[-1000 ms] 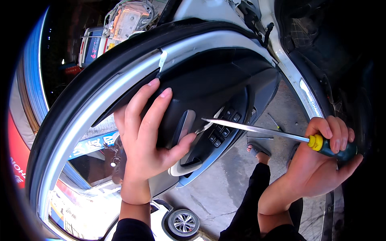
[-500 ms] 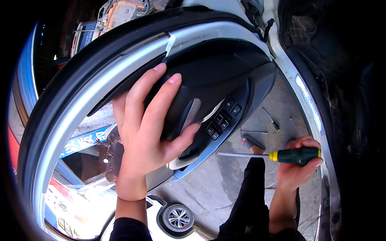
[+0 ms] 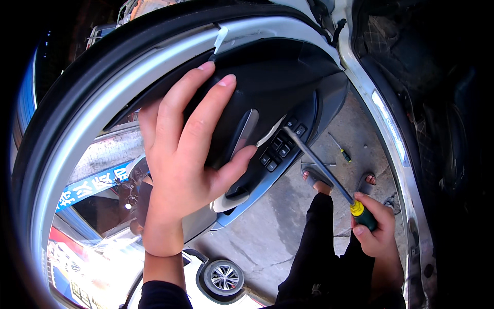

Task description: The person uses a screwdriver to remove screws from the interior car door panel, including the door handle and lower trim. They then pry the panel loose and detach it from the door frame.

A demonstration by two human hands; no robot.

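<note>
My left hand (image 3: 185, 149) rests with spread fingers against the black inner panel (image 3: 278, 67) of a car door, its fingertips near the panel's upper edge. Its thumb reaches toward a silver-grey trim piece (image 3: 247, 129). In my right hand (image 3: 381, 234) is a screwdriver (image 3: 363, 216) with a green and yellow handle. The long shaft slants up and left over the door, and its tip overlaps the window switch panel (image 3: 280, 147). Whether the tip touches the panel or the pale edge beside it, I cannot tell.
On the concrete floor lie another screwdriver (image 3: 346, 155) and a thin metal rod (image 3: 324, 165), close to my feet. The door sill (image 3: 388, 123) runs down the right side. Below the door stands a white car with its wheel (image 3: 224, 277) showing.
The screwdriver has turned from lying level to pointing up and left, its tip now at the switch panel. My right hand has changed its grip; the left stays on the panel.
</note>
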